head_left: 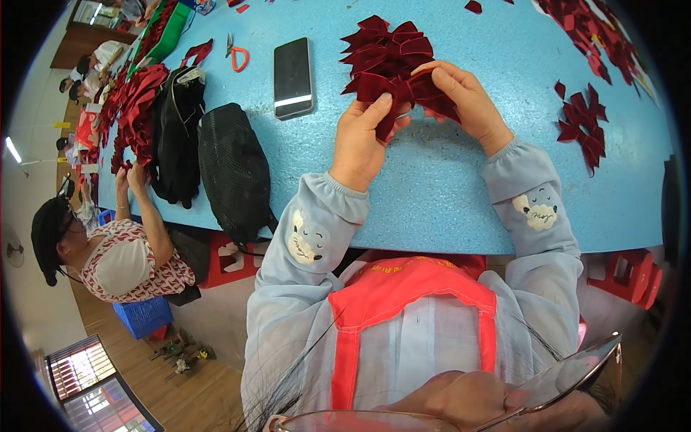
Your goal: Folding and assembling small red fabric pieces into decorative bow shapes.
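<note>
Dark red velvet bow (404,88) is held between my two hands over the blue table. My left hand (363,137) is closed on its left side, the thumb pressed on the front near a hanging tail. My right hand (466,99) pinches its right loop, with the fingers partly hidden behind the fabric. Just beyond it, more dark red bows (389,45) lie in an overlapping stack on the table. Where the held bow ends and the stack begins is hard to make out.
Left of my hands lie a black phone (293,78), orange-handled snips (239,59) and two black bags (234,169). Loose bows (583,126) lie at the right, with a larger red heap (586,32) beyond. At the left a co-worker (119,255) handles red fabric (137,108) near a green bin (164,32).
</note>
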{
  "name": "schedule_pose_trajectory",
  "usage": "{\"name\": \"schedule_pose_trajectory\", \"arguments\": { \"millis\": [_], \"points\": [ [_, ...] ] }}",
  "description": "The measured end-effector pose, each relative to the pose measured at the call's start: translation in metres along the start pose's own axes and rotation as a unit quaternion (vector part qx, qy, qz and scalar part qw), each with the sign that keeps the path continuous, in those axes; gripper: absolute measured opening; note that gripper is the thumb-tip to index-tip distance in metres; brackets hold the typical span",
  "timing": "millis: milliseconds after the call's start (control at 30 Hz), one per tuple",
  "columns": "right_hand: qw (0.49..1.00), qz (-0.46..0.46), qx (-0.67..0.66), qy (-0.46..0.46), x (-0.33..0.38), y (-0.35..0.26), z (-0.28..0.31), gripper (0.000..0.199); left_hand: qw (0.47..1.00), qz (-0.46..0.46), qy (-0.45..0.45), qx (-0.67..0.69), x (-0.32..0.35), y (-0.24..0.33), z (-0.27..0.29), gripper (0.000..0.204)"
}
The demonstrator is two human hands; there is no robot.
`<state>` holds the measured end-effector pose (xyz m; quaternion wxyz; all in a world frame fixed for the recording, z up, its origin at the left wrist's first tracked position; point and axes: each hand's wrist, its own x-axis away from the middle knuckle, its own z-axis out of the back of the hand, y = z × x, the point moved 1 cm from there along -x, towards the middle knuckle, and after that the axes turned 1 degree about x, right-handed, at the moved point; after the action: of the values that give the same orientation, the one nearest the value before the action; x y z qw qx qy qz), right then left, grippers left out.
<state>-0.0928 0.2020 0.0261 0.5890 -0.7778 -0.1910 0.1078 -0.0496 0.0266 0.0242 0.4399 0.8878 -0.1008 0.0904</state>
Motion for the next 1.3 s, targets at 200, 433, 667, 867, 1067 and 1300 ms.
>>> {"name": "schedule_pose_trajectory", "arguments": {
  "millis": [200, 433, 667, 867, 1067, 1300],
  "points": [
    [0.997, 0.015, 0.069, 0.016, -0.004, 0.004, 0.0, 0.032, 1.0, 0.006, -0.003, 0.022, -0.006, -0.002, 0.007, 0.025],
    [0.994, 0.02, 0.101, 0.041, -0.022, -0.01, 0.005, 0.024, 0.982, -0.131, 0.132, -0.027, -0.005, 0.024, 0.01, 0.027],
    [0.928, 0.217, 0.303, 0.02, 0.011, -0.061, -0.022, 0.018, 0.854, -0.324, 0.075, -0.4, 0.028, 0.003, 0.041, 0.014],
    [0.835, 0.261, -0.12, -0.469, 0.111, -0.113, -0.09, 0.005, 0.868, -0.253, -0.015, -0.427, 0.033, -0.015, 0.037, 0.007],
    [0.748, 0.274, -0.016, -0.605, 0.143, -0.113, -0.118, 0.009, 0.842, -0.273, -0.058, -0.462, 0.029, -0.02, 0.041, 0.007],
    [0.85, 0.174, 0.427, -0.256, 0.173, -0.047, -0.091, 0.015, 0.703, -0.389, -0.138, -0.579, 0.032, -0.02, 0.035, 0.008]
  ]
}}
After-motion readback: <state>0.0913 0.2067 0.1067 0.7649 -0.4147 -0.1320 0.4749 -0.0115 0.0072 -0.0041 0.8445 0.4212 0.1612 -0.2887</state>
